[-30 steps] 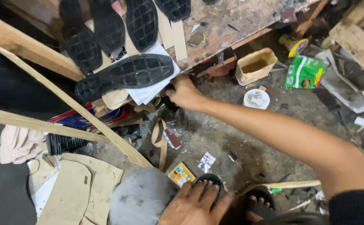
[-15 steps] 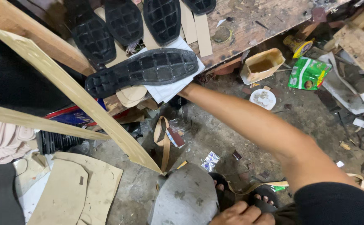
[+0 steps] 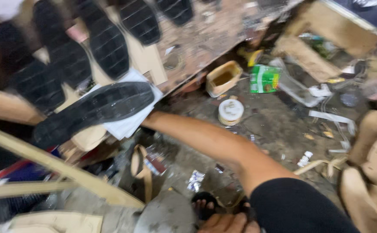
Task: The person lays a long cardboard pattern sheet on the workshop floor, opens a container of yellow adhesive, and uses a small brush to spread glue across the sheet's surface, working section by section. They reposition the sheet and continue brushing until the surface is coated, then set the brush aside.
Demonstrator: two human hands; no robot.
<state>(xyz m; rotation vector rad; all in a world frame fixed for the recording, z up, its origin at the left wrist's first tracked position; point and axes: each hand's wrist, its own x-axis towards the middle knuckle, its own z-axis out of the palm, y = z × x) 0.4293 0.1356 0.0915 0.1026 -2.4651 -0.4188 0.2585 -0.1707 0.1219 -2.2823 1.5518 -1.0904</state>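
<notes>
Littered floor; tan tub [image 3: 224,77] of brownish liquid

The black shoe soles [image 3: 95,110] are seen as matt rubber with a ribbed, grooved tread. They are laid on a worn wooden workbench [image 3: 205,41], whose top looks rough, scratched and stained. White sheets of paper [image 3: 130,125] are seen under the nearest sole, smooth and flat. The pale strips [image 3: 63,170] at the left appear as matt leather or board; which cannot be told. The floor [image 3: 274,129] is rough, dusty concrete. A shallow tan tub [image 3: 224,78] and a round white lid [image 3: 230,111] look like smooth plastic. The green packet [image 3: 264,79] has a glossy printed film. The sleeve [image 3: 300,209] is matt black cloth.
</notes>
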